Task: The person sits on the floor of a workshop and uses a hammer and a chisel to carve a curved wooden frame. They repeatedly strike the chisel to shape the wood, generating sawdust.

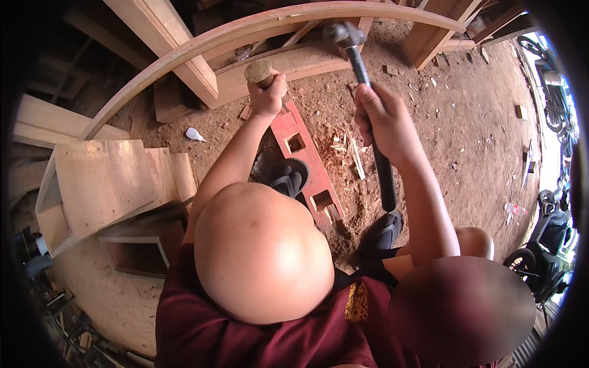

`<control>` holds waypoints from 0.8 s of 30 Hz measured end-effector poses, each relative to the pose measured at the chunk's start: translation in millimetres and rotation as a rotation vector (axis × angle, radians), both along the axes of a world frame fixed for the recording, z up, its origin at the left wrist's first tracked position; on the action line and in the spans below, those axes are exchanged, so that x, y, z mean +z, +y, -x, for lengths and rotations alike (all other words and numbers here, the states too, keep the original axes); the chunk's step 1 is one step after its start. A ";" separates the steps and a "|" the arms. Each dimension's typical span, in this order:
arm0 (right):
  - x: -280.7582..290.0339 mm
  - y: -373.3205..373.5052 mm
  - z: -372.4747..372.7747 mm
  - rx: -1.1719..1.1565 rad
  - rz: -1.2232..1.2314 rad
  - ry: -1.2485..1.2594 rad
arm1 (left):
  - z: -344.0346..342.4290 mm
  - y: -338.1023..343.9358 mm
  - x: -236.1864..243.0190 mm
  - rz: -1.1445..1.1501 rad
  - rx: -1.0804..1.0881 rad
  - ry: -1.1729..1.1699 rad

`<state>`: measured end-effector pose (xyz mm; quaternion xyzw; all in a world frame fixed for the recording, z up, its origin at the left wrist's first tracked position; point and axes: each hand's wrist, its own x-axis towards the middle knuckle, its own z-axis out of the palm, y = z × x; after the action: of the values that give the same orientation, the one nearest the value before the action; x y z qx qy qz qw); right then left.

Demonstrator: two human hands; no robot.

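Observation:
Upright on the far end of a red-painted wooden board (305, 157) stands a chisel (260, 72) with a mushroomed wooden top, my left hand (268, 96) closed around its handle. The blade is largely hidden. My right hand (385, 126) grips a hammer (359, 63) with a dark handle, its head raised to the right of the chisel. The board has two square cut openings. Pale wood chips (353, 153) lie beside it on the dirt. My sandalled feet are on either side of the board.
A curved wooden beam (270, 23) and timber frames (196, 73) span the back. Stacked plywood pieces (110, 184) stand at left, a small white bottle (195, 134) near them. Dirt floor (466, 122) extends right toward parked motorbikes (543, 245) and a plastic bottle (515, 210).

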<state>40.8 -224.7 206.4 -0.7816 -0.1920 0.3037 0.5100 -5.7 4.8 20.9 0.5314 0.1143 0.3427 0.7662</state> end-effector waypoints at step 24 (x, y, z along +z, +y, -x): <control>31.0 -0.6 5.1 -0.045 -0.150 0.082 | -3.2 -2.0 -10.4 -0.301 0.085 0.046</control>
<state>35.7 -225.4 237.4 -0.7322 -0.1756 0.3084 0.5813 -2.5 2.9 10.5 0.6425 0.1017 0.3760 0.6599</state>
